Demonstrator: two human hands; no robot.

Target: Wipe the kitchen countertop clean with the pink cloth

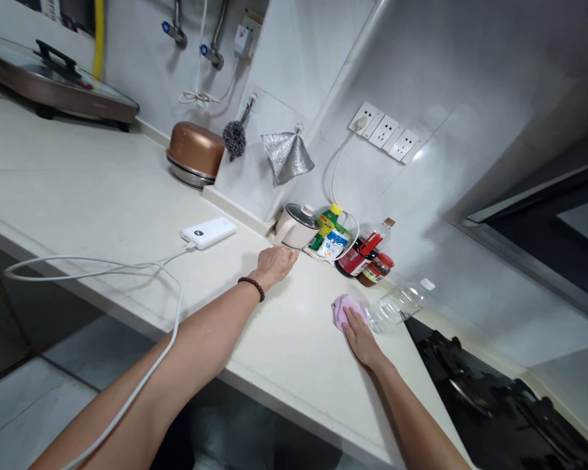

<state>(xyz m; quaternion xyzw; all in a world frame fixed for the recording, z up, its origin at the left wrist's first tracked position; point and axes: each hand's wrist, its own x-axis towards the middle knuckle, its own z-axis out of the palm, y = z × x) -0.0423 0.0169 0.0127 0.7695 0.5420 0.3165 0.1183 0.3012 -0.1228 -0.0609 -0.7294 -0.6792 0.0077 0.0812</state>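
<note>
My left hand (274,264), with a dark beaded bracelet at the wrist, is closed just in front of a small cream electric pot (298,228) with a glass lid. Its fingertips are at the edge of the pale base under the pot; whatever they grip is hidden. On the counter my right hand (361,336) presses a bunched pink cloth (342,308), its fingers over the cloth. Right beside the cloth, a clear plastic bottle (396,305) with a white cap stands and appears tilted in this slanted view.
Behind the hands stand a yellow-capped green bottle (326,225), a white-and-blue packet (336,245) and a red-lidded jar (376,269). A white power bank (208,233) trails a cable over my left arm. A black gas stove (475,391) borders the white counter (294,339).
</note>
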